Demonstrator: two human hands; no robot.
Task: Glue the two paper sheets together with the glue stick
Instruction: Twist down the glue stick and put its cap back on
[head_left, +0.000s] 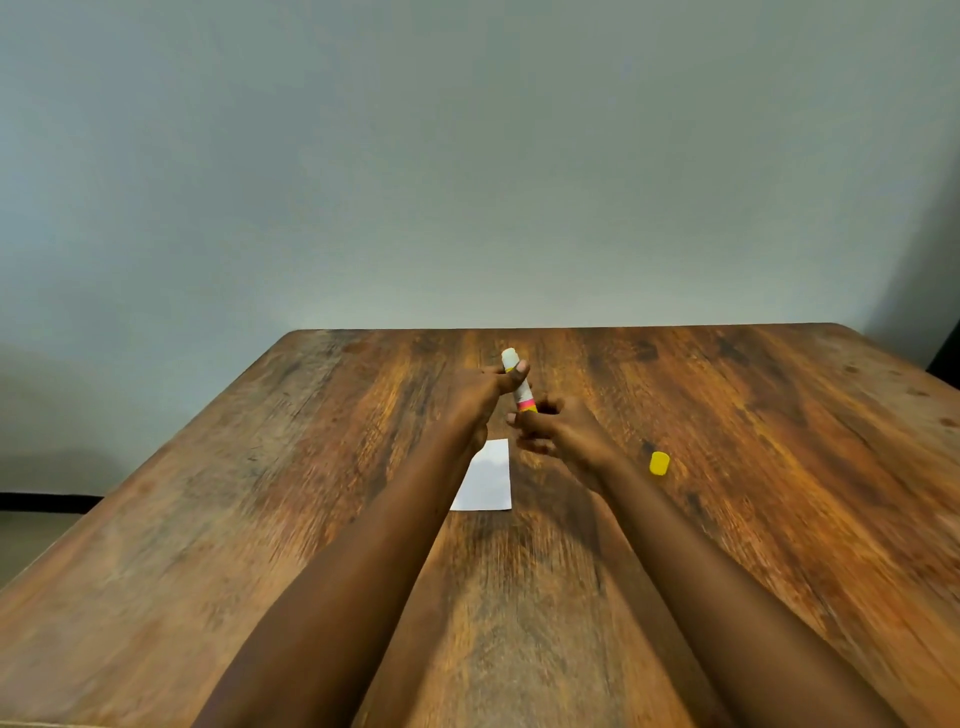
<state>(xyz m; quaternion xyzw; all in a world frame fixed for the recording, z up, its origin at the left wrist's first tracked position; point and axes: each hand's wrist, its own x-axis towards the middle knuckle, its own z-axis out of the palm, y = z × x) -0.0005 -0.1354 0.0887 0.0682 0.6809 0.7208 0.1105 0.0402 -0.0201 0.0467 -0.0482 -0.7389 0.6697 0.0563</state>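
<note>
An uncapped glue stick (521, 390), white with a pink and yellow band at its base, is held above the table, tilted with its tip away from me. My left hand (483, 397) grips its upper body between thumb and fingers. My right hand (545, 426) pinches the yellow base end with its fingertips. Its yellow cap (659, 463) lies on the table to the right of my right wrist. Below my hands a white paper sheet (488, 478) lies flat, its left part hidden by my left forearm. I see only one sheet outline.
The wooden table (260, 519) fills the lower view, its far edge against a plain grey wall. Its left edge drops off to the floor. A dark object shows at the far right edge of the view.
</note>
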